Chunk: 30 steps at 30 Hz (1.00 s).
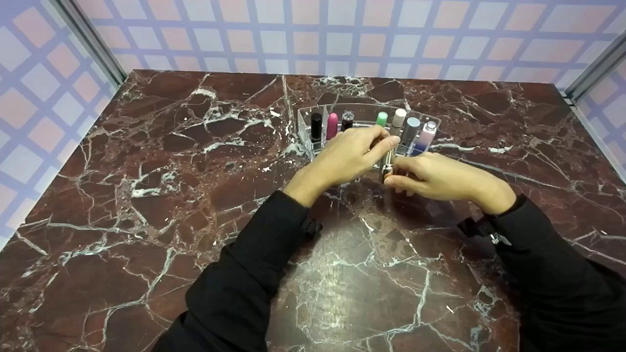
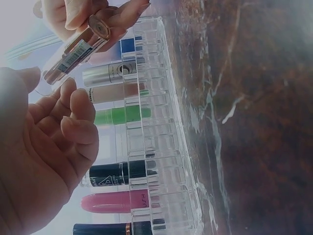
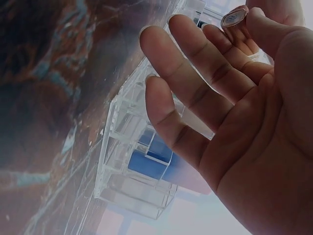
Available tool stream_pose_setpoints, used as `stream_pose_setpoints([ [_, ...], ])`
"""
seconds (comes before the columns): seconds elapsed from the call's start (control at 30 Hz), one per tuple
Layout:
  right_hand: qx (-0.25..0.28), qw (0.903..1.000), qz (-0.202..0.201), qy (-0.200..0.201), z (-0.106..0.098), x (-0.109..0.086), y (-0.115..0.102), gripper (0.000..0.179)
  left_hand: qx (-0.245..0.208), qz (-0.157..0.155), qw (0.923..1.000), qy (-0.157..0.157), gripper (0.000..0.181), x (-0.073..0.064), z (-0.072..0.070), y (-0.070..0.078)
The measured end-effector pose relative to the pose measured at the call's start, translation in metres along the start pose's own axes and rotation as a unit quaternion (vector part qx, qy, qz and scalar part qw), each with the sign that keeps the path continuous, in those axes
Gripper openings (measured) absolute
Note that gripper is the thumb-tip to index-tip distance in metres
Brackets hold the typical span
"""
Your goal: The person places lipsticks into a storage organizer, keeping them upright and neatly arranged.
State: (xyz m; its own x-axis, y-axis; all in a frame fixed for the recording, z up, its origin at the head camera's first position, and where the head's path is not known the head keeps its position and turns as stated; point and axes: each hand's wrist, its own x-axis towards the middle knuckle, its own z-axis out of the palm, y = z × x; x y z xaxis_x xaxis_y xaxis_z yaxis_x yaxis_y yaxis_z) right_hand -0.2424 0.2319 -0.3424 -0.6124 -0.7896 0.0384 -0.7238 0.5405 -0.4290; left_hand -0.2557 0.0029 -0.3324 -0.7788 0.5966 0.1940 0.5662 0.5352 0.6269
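Observation:
A gold-coloured lipstick tube (image 1: 387,165) with a clear section stands roughly upright between both hands, in front of a clear acrylic organizer (image 1: 305,139). My right hand (image 1: 440,177) pinches its lower end between thumb and forefinger; the other fingers are spread loosely in the right wrist view. Up at the tube's other end, my left hand (image 1: 347,154) has thumb and forefinger around the tip, its remaining fingers curled inward. A printed label shows on the tube's side in the left wrist view, and its round base (image 3: 234,18) faces the right wrist camera.
Standing in the organizer are a black tube (image 1: 316,127), a pink tube (image 1: 332,125), a green-capped tube (image 1: 382,118), a grey tube (image 1: 411,130) and a pink-and-blue tube (image 1: 426,137), among others. Everything sits on a dark red marbled table (image 1: 146,244) with a checked wall (image 1: 327,44) behind.

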Motion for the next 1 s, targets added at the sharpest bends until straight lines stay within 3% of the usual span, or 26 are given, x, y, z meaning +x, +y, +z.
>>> stream_pose_setpoints([
  [0.53,0.016,0.9998,0.004,-0.005,0.0006,0.0025,-0.0025,0.020,-0.001,0.033,0.9994,0.010,0.041,0.0008,-0.0005,0.0010],
  [1.0,0.011,0.9998,0.003,-0.015,0.0015,0.0022,-0.0032,0.022,0.000,0.017,0.9998,0.009,0.042,0.0031,-0.0003,0.0005],
])
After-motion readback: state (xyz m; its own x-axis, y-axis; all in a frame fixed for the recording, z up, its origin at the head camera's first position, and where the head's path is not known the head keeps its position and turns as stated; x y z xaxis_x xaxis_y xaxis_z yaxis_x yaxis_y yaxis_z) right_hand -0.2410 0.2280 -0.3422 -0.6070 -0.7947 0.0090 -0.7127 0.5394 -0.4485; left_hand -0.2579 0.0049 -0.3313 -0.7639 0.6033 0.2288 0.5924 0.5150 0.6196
